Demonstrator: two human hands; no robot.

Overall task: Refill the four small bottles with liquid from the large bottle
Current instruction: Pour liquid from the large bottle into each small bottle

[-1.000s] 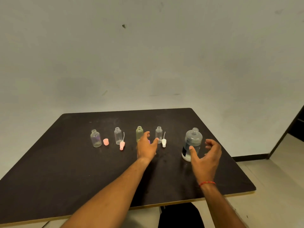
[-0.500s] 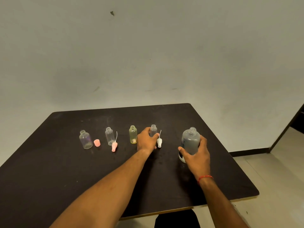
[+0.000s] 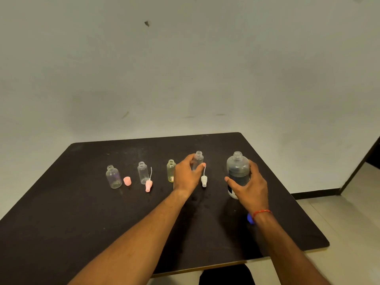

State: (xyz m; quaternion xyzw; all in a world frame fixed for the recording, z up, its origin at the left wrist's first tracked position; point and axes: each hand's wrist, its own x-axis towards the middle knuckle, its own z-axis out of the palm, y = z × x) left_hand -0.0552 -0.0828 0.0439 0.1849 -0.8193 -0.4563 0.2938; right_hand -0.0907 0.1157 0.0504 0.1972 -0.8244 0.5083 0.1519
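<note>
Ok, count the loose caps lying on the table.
3 fully visible: a pink cap beside the leftmost bottle, a pink dip-tube spray cap, a white spray cap. The left hand may hide another.

Hands [image 3: 186, 175] around two uncapped bottles [image 3: 237, 168]

There are four small bottles [image 3: 113, 177] [image 3: 143, 173] [image 3: 171, 170] [image 3: 198, 159], one big bottle [image 3: 237, 169], three little caps [image 3: 127, 181] [image 3: 148, 185] [image 3: 204, 180], two hands [image 3: 186, 175] [image 3: 249, 186] and one dark table [image 3: 72, 212].

Four small bottles [image 3: 143, 172] in a row on the table [image 3: 61, 223], large bottle [image 3: 238, 167] rightmost.
</note>
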